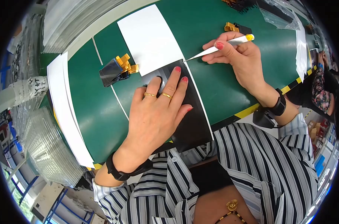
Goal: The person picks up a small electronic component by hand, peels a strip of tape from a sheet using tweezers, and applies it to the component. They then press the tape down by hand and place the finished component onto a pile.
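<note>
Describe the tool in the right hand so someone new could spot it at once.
Start at the green mat covering the bench, then find the black sheet that the left hand presses flat. At that sheet's far corner the right hand holds a slim white tweezer-like tool. Unlike anything nearby, it tapers to a sharp point and has a yellow end.
</note>
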The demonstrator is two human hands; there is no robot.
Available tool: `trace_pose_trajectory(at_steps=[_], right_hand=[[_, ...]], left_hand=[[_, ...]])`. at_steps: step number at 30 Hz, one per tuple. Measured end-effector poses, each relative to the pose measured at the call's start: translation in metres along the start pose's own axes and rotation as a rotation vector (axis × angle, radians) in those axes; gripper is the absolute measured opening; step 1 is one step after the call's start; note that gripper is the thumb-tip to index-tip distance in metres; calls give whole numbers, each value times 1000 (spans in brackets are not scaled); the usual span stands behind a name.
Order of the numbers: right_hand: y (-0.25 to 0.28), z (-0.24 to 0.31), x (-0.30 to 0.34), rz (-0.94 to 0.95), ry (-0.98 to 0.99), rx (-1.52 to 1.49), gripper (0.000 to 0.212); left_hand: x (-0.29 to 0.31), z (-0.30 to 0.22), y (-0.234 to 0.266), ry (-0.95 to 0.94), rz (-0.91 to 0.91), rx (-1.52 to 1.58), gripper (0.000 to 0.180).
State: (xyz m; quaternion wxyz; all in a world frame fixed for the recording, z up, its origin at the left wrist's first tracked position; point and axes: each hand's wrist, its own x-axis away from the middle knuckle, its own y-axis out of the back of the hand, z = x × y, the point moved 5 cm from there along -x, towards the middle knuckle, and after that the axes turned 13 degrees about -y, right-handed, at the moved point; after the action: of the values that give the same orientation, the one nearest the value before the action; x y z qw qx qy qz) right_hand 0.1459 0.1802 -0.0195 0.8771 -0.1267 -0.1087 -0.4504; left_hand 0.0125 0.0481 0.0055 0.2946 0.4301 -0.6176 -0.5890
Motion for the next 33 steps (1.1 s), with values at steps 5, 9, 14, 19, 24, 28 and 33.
trace_pose_trajectory(at_steps=[5,9,14,19,24,28,33], right_hand=[[-1,1,0,0,-11,-41,17],[-1,3,-1,12,-41,-132,19],[4,3,-3,53,-88,-336,20],[4,1,-3,68,-94,-323,20],[1,1,-3,55,-109,-285,20],[-1,2,-3,62,-94,-256,20],[-1,1,-2,78,-90,-250,19]], left_hand=[[0,0,-1,-3,-14,7,45],[1,1,0,3,-14,19,44],[2,3,6,13,-61,90,40],[22,50,52,291,-431,-37,27],[32,80,54,394,-295,-65,26],[32,86,59,497,-325,104,24],[50,102,51,736,-454,519,22]])
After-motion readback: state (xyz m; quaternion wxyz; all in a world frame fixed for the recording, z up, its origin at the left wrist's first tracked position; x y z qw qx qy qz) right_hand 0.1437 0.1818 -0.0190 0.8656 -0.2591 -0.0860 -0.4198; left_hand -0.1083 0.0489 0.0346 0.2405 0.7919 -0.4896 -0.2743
